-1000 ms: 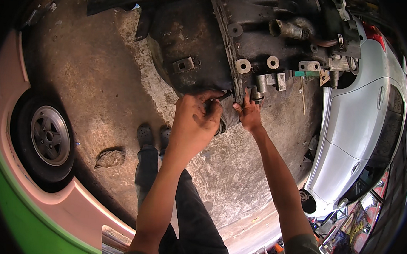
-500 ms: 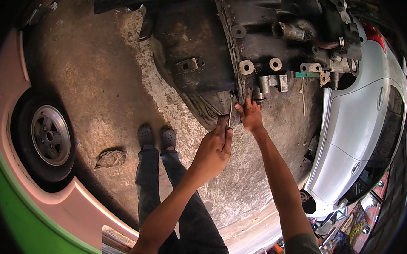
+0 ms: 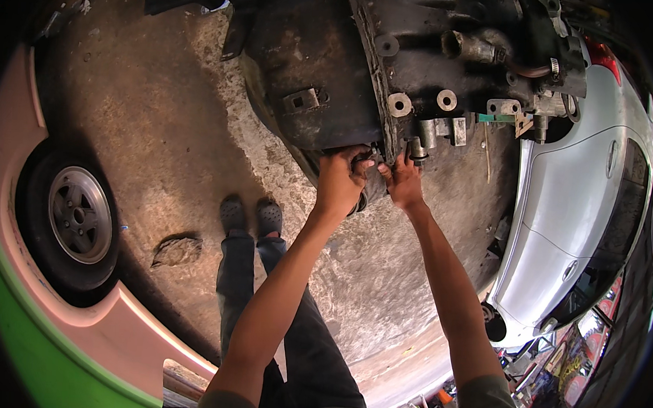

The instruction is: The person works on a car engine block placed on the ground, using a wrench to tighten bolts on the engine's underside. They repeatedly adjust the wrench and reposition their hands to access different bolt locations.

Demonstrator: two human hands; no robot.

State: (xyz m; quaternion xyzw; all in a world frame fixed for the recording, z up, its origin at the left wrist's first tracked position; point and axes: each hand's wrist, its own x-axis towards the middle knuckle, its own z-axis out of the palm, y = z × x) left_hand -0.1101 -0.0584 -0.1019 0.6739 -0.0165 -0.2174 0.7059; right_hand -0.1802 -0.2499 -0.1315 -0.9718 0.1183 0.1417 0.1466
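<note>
Left hand (image 3: 340, 181): raised to the lower edge of the engine block (image 3: 422, 69); its fingers (image 3: 358, 159) are curled against the dark metal at the seam where the two casings meet. Whether they pinch any small part cannot be told, since the knuckles hide the fingertips.
Right hand (image 3: 401, 182): just beside the left hand, close to it but apart, at the same lower edge; its fingers point upward and lie close together, their tips touching the metal below the short metal sleeve (image 3: 416, 148). What they grip, if anything, cannot be told.
Engine block: a large, grimy, dark assembly directly above both sets of fingers, filling the upper middle of the view.
Dark housing (image 3: 303, 84): the rounded, dirty casing up and to the left of the left fingers, joined to the block along a bolted flange.
Mounting bosses (image 3: 400, 104): pale round lugs with holes, just above the right fingers.
Concrete floor (image 3: 161, 114): stained and rough, well below the fingers.
Shoes (image 3: 250, 216): the person's pair of dark shoes, down and left of the left fingers, standing on the floor.
White car (image 3: 585, 195): parked well to the right of the right fingers.
Wheel (image 3: 81, 215): a tyre with a silver rim, far left of the fingers, under a pink and green car body (image 3: 19, 291).
</note>
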